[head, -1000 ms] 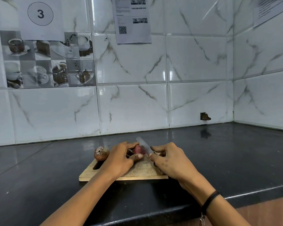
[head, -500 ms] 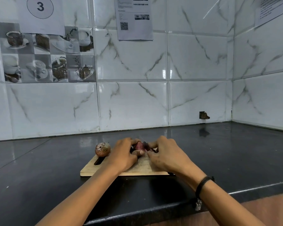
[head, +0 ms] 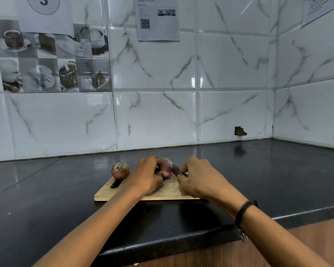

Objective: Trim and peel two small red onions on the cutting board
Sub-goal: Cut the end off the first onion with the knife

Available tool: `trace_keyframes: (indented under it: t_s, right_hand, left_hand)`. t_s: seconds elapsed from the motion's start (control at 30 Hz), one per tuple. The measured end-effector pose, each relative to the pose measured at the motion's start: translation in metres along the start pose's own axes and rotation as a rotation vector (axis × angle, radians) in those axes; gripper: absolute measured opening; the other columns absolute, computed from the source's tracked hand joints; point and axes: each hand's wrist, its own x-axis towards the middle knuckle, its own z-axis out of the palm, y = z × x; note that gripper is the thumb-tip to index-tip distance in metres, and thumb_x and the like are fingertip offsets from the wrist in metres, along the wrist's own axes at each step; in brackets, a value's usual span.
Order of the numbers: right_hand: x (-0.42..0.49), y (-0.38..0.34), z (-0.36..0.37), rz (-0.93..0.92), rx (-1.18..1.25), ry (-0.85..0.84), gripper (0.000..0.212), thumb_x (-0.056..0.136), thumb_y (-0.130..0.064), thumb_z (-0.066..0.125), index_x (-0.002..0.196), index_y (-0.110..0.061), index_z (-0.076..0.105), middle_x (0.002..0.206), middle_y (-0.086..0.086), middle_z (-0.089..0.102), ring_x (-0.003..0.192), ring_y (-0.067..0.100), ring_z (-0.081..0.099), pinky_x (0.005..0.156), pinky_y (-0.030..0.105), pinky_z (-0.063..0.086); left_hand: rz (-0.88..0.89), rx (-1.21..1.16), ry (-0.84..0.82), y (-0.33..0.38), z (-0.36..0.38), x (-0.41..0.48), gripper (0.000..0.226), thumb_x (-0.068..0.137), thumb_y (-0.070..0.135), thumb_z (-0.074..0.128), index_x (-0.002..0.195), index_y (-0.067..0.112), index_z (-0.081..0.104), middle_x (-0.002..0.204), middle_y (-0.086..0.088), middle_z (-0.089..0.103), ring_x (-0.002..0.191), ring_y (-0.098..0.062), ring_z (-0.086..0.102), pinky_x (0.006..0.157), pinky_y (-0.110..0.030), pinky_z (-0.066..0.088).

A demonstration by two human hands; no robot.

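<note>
- White marble-veined glazed tile wall (head: 229,74): stands behind both hands and turns a corner on the right-hand side.
- Polished black stone countertop (head: 46,199): carries the work and runs under both forearms.
- White paper sheet printed with a circled 3 (head: 44,12) and white paper sheet with a QR code (head: 158,18): fixed to the wall, high above the hands.
- Rectangular pale wooden cutting board with a slot handle (head: 170,187): lies flat on the countertop, directly beneath both hands. The slot is on the side outboard of the left hand.
- Left hand (head: 146,176): fingers and thumb curled round the small purplish-red onion (head: 165,167), pinning it to the board.
- Right hand (head: 199,178): closed about the kitchen knife with a grey metal blade (head: 175,168). Handle hidden under the palm; blade emerges past thumb and forefinger.
- Purplish-red onion: sits between the two hands, at the left fingertips. The blade stands against its right side, tilted. Depth of cut cannot be told.
- Small round brown-skinned onion (head: 120,170): rests on the board's far corner, just beside the left hand on its outer side, not touching it.
- Black band (head: 243,209): worn on the right wrist.
</note>
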Motion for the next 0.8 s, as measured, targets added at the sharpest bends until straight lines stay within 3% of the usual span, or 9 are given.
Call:
trace_keyframes:
  t_s: [0.07, 0.17, 0.37, 0.5, 0.6, 0.7, 0.77, 0.8]
  right_hand:
    - [0.002, -0.002, 0.002, 0.01, -0.016, 0.002, 0.021, 0.095, -0.027, 0.054, 0.108, -0.018, 0.067, 0.099, 0.008, 0.062, 0.077, 0.026, 0.056, 0.067, 0.03, 0.044]
    - [0.006, -0.008, 0.002, 0.017, -0.013, -0.002, 0.019, 0.095, -0.026, 0.055, 0.105, -0.014, 0.066, 0.095, 0.007, 0.059, 0.068, 0.024, 0.051, 0.058, 0.028, 0.038]
    - [0.009, -0.018, 0.005, 0.034, -0.009, -0.021, 0.028, 0.094, -0.024, 0.056, 0.12, -0.018, 0.064, 0.11, 0.011, 0.06, 0.063, 0.021, 0.048, 0.064, 0.028, 0.041]
    - [-0.001, -0.02, 0.001, 0.033, -0.061, -0.048, 0.026, 0.093, -0.024, 0.056, 0.117, -0.018, 0.063, 0.114, 0.007, 0.058, 0.087, 0.028, 0.058, 0.076, 0.033, 0.046]
    - [-0.01, -0.026, -0.002, 0.015, -0.123, -0.066, 0.005, 0.094, -0.022, 0.055, 0.093, -0.017, 0.054, 0.111, 0.007, 0.054, 0.098, 0.03, 0.055, 0.081, 0.036, 0.043]
    - [-0.012, -0.03, -0.003, 0.005, -0.151, -0.07, 0.018, 0.093, -0.021, 0.054, 0.078, -0.02, 0.045, 0.102, 0.006, 0.052, 0.092, 0.029, 0.052, 0.076, 0.036, 0.039]
    - [-0.015, -0.03, -0.005, 0.011, -0.168, -0.068, 0.005, 0.093, -0.022, 0.054, 0.09, -0.018, 0.056, 0.106, 0.006, 0.057, 0.085, 0.027, 0.051, 0.074, 0.036, 0.041]
    - [-0.017, -0.028, -0.005, 0.015, -0.169, -0.065, 0.011, 0.093, -0.022, 0.055, 0.102, -0.017, 0.061, 0.109, 0.006, 0.058, 0.084, 0.026, 0.052, 0.074, 0.035, 0.041]
  left_hand:
    - [0.0, -0.013, -0.003, 0.001, -0.002, -0.001, 0.048, 0.091, 0.029, 0.071, 0.137, 0.022, 0.06, 0.131, 0.0, 0.062, 0.121, -0.018, 0.057, 0.104, -0.036, 0.047]
    - [0.02, -0.02, -0.009, 0.005, -0.005, -0.002, 0.036, 0.093, 0.025, 0.07, 0.128, 0.023, 0.066, 0.125, 0.001, 0.065, 0.117, -0.018, 0.058, 0.101, -0.035, 0.047]
    - [0.022, -0.039, 0.022, 0.011, -0.007, -0.007, 0.023, 0.093, 0.017, 0.066, 0.115, 0.022, 0.071, 0.111, 0.0, 0.068, 0.105, -0.016, 0.06, 0.087, -0.025, 0.045]
    - [-0.009, -0.093, 0.033, 0.01, -0.005, -0.006, 0.012, 0.09, 0.011, 0.064, 0.089, 0.018, 0.073, 0.09, 0.004, 0.071, 0.081, -0.009, 0.06, 0.065, -0.013, 0.039]
    - [-0.022, -0.108, 0.015, 0.008, -0.007, -0.005, 0.02, 0.088, 0.008, 0.062, 0.073, 0.02, 0.066, 0.074, 0.007, 0.068, 0.073, -0.007, 0.06, 0.056, -0.008, 0.039]
    - [-0.031, -0.117, 0.008, 0.008, -0.008, -0.006, 0.02, 0.087, 0.009, 0.062, 0.072, 0.023, 0.065, 0.077, 0.008, 0.07, 0.079, -0.007, 0.064, 0.065, -0.013, 0.043]
    - [-0.034, -0.134, -0.004, 0.008, -0.007, -0.005, 0.017, 0.087, 0.01, 0.063, 0.075, 0.023, 0.067, 0.081, 0.007, 0.072, 0.085, -0.009, 0.066, 0.067, -0.015, 0.043]
    - [-0.038, -0.131, -0.003, 0.008, -0.007, -0.006, 0.014, 0.088, 0.013, 0.064, 0.08, 0.023, 0.069, 0.084, 0.007, 0.072, 0.086, -0.009, 0.066, 0.067, -0.015, 0.042]
